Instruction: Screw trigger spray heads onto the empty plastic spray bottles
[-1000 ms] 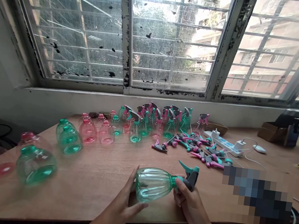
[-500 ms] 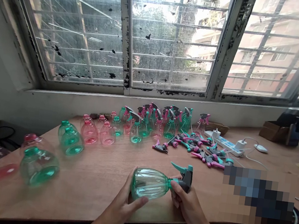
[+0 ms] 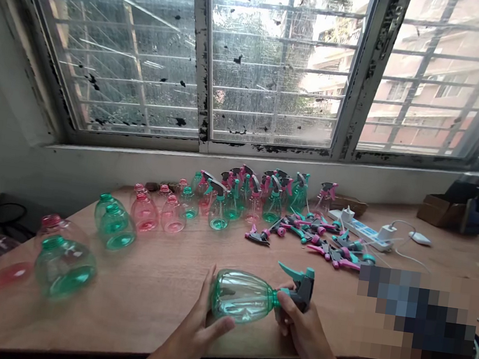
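Note:
A clear green spray bottle lies on its side in the air above the table's front edge, base to the left. My left hand cups its base, the thumb in front and the fingers partly hidden behind. On the bottle's neck sits a black and teal trigger spray head, its teal lever pointing up and left. My right hand is closed around the collar of this head, with the thumb on the near side. Whether the collar is fully tight I cannot tell.
Green and pink bottles without heads, such as a large green bottle, stand on the left. Bottles with spray heads cluster by the wall. Loose pink and teal spray heads lie right of centre, near a white power strip.
The bottle and both hands look almost the same. The spray head and my right hand have shifted slightly to the right, and the view has moved a little.

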Motion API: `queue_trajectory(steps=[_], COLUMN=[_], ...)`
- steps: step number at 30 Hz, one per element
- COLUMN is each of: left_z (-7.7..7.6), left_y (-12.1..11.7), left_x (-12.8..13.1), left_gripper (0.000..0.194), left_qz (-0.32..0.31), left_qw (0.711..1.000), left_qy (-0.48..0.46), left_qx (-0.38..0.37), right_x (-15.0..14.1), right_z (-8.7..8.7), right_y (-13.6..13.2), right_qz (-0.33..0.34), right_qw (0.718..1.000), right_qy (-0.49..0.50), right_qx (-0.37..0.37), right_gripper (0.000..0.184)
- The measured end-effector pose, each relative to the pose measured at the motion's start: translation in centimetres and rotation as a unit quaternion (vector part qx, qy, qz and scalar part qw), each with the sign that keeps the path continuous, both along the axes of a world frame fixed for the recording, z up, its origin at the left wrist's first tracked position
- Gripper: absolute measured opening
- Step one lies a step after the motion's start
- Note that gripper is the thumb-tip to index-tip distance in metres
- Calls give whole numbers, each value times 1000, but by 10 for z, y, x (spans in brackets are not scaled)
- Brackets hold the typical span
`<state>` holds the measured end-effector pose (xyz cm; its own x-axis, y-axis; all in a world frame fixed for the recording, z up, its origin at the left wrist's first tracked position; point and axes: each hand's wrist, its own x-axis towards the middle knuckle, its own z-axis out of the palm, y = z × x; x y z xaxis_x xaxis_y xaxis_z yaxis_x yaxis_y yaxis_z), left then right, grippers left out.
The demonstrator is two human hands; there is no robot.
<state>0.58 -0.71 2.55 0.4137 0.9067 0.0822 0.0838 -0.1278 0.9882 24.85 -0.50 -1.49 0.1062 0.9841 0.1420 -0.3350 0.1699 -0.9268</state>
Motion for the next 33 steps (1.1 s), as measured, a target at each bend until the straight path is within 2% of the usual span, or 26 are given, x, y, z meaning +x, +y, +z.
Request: queue_trajectory(steps=[3,6,10,12,15,19,26,30,33], left_z=[12,15,4,1,7,17,3,10,17], left_y=[-5,-5,-1,0,-2,-4,0,-2,-2], left_x=[2,4,3,3,3,6,5,8,11], left_gripper=[87,92,101,105,99,81,103,106,94], left_qz=[-7,10,-20,-9,28,18,-14,1,-2], left_qw=[1000,999,999,999,999,999,999,999,999], left_qy=[4,23,15,19,31,29,-10,-38,-36], left_qx=[-3,30,35,37,26,13,27,-6,-8], right_x=[0,0,-1,-1,-1,-1,2,3,3], right_z=[2,5,9,10,12,13,7,6,5], right_y=[-1,-1,-1,-1,-3,-4,-1,-1,-2], right_qz=[0,-7,-14,-14,-12,-7,-29,-34,-30], right_qw=[1000,1000,999,999,999,1000,999,999,999], right_qy=[-1,10,26,32,31,27,28,27,23], right_qx=[-4,-16,-13,-12,-9,-8,-10,3,9], right_gripper=[36,39,41,40,38,37,36,35,33])
